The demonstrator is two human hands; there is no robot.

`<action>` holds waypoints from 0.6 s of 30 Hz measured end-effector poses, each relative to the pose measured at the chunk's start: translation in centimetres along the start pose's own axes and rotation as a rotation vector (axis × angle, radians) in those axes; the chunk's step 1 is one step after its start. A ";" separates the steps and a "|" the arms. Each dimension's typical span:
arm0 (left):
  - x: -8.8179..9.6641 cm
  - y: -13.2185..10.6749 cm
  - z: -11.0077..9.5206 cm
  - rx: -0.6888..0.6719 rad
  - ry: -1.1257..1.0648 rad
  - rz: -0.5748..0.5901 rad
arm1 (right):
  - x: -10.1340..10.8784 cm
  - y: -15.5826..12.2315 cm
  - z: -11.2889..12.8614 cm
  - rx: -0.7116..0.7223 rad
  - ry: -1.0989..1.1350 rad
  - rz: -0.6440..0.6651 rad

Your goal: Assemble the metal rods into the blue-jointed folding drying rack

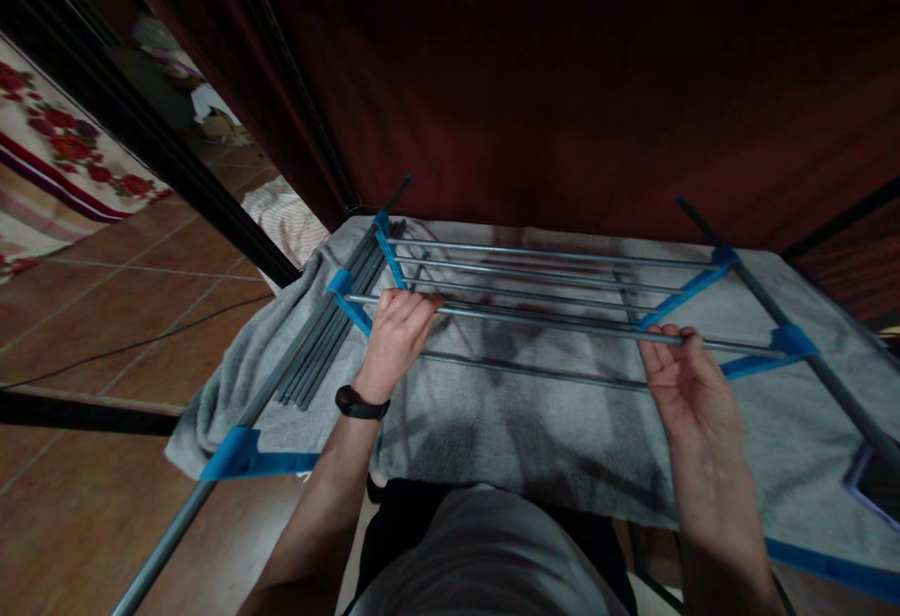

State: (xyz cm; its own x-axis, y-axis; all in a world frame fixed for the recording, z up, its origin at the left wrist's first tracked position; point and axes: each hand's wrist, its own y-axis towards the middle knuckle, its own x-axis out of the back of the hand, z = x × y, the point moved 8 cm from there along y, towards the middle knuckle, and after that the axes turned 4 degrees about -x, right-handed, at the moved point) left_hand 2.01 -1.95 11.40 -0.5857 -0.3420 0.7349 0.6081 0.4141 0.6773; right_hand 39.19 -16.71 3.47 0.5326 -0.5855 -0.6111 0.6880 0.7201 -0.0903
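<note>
A partly assembled rack of grey metal tubes and blue plastic brackets stands over a grey towel (520, 438). My left hand (402, 330), a dark band on its wrist, is closed from above around a crossbar tube (534, 320) near its left end. My right hand (685, 377) holds the same tube from below near the right end, palm up and fingers curled. The tube runs between a left blue bracket (340, 284) and a right blue bracket (797, 342). Beyond it, several thinner crossbars span the frame. Long side poles (281, 368) slope toward me on both sides.
A bundle of loose grey tubes (330, 349) lies on the towel at the left. At the right edge rests a dark, phone-like object (876, 480). A dark red curtain (548, 110) hangs behind. Tiled floor (84, 325) with a black cable shows at left.
</note>
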 end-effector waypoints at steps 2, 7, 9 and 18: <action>-0.1 0.0 -0.1 -0.008 0.012 0.001 | 0.3 0.5 -0.3 -0.010 0.016 0.005; -0.1 0.0 -0.1 0.007 0.036 0.029 | 0.5 0.9 -0.5 -0.026 0.055 -0.014; 0.0 0.1 -0.3 0.026 0.031 0.034 | 0.3 0.8 -0.3 -0.020 0.046 -0.011; 2.1 1.1 -3.5 0.081 -0.084 -0.090 | -1.7 -2.0 -3.8 -0.186 -0.127 0.201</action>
State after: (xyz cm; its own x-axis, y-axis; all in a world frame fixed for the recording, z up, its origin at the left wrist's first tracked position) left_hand 3.34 -5.15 13.79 -0.6806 -0.3102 0.6638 0.5082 0.4528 0.7326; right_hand 35.01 -15.78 1.73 0.7145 -0.4582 -0.5288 0.4669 0.8751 -0.1274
